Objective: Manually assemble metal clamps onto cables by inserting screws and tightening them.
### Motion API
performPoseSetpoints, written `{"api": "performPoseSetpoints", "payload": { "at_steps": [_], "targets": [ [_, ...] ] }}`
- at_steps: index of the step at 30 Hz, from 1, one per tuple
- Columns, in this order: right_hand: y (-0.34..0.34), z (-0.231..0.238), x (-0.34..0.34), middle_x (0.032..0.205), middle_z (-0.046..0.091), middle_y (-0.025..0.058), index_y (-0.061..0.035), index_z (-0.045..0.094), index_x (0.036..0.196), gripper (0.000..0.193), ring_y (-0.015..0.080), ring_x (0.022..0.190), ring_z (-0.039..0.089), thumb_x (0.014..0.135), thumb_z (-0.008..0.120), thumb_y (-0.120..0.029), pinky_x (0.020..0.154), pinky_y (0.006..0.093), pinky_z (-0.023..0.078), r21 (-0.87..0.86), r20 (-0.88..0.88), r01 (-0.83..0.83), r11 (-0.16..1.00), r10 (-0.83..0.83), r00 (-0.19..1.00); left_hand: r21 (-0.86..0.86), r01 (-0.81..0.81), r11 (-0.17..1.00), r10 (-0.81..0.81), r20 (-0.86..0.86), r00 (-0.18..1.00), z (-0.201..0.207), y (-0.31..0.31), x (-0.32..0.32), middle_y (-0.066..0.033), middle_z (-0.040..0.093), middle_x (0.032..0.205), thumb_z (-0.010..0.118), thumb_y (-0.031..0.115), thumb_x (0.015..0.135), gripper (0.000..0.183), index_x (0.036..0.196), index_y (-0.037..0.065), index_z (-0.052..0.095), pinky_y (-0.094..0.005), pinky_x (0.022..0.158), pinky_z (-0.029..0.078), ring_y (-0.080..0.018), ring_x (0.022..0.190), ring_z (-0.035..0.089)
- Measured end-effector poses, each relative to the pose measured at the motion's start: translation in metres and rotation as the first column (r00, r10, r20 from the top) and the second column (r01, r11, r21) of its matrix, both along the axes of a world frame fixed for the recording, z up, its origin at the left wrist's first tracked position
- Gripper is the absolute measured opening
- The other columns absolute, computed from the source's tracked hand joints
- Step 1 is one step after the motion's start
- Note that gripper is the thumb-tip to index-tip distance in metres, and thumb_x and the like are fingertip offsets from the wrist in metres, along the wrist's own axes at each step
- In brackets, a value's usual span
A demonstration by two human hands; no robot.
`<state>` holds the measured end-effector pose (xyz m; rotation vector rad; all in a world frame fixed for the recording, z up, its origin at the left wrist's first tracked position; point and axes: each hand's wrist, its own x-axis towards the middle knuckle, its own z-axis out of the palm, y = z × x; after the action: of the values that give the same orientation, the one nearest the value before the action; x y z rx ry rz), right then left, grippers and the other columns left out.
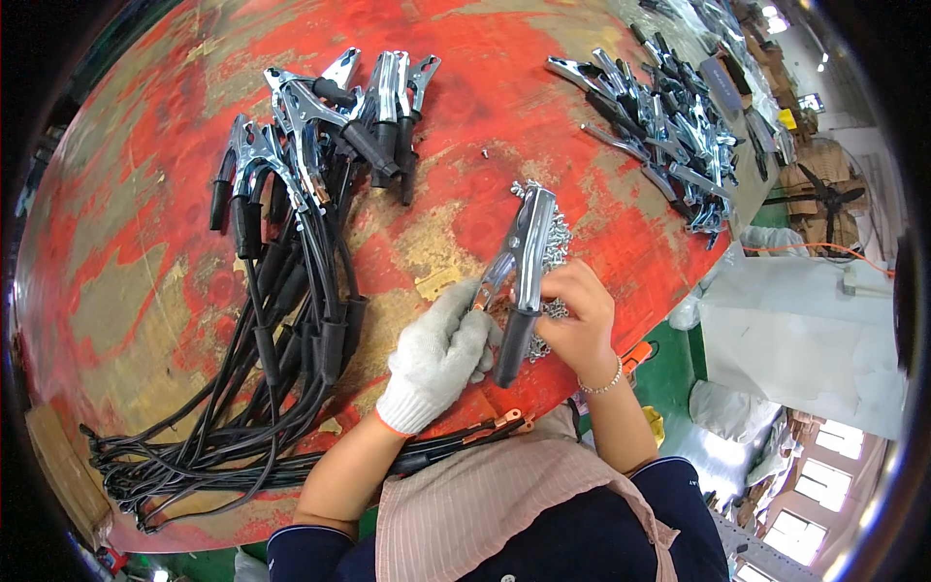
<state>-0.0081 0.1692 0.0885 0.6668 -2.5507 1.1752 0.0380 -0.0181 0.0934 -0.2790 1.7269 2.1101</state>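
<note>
My left hand [432, 359], in a white knit glove with an orange cuff edge, is closed around a silver battery clamp [533, 247] with a black handle sleeve. The clamp stands roughly upright, jaws away from me, and a copper-coloured part shows near the gloved fingers. My bare right hand [579, 315], a bracelet on its wrist, is at the clamp's right side near the black sleeve. Its fingers are bent together; their tips are partly hidden, so what they pinch cannot be made out. Behind the clamp lies a pile of small silver screws [557, 242], partly covered by it and my hand.
To the left, black cables [233, 388] with silver clamps [291, 102] lie bundled. Copper lugs [509, 419] end more cables at the table's near edge. A heap of loose clamps [669, 136] covers the far right of the worn red table [145, 223]. A fan [829, 194] stands beyond.
</note>
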Motion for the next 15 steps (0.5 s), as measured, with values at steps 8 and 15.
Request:
{"api": "performPoseSetpoints", "payload": {
  "at_steps": [8, 15],
  "targets": [
    [-0.022, 0.013, -0.001, 0.077, 0.063, 0.0054, -0.0084, 0.073, 0.083, 0.024, 0.0210, 0.068, 0.058, 0.062, 0.083, -0.003, 0.060, 0.0310, 0.046, 0.098, -0.092, -0.062, 0.993, 0.071, 0.993, -0.102, 0.021, 0.995, -0.031, -0.095, 0.995, 0.001, 0.000, 0.000, -0.0059, 0.062, 0.078, 0.048, 0.014, 0.097, 0.037, 0.131, 0.000, 0.048, -0.0255, 0.054, 0.051, -0.0097, 0.061, 0.059],
    [-0.025, 0.017, -0.002, 0.075, 0.061, 0.0052, -0.0081, 0.073, 0.081, 0.023, 0.0222, 0.067, 0.057, 0.061, 0.084, -0.005, 0.058, 0.0323, 0.044, 0.134, -0.106, -0.073, 0.988, 0.087, 0.991, -0.074, 0.011, 0.997, -0.016, -0.064, 0.998, -0.001, 0.001, 0.002, -0.0057, 0.063, 0.079, 0.048, 0.014, 0.097, 0.036, 0.131, 0.001, 0.048, -0.0246, 0.054, 0.051, -0.0093, 0.061, 0.059]
  ]
}}
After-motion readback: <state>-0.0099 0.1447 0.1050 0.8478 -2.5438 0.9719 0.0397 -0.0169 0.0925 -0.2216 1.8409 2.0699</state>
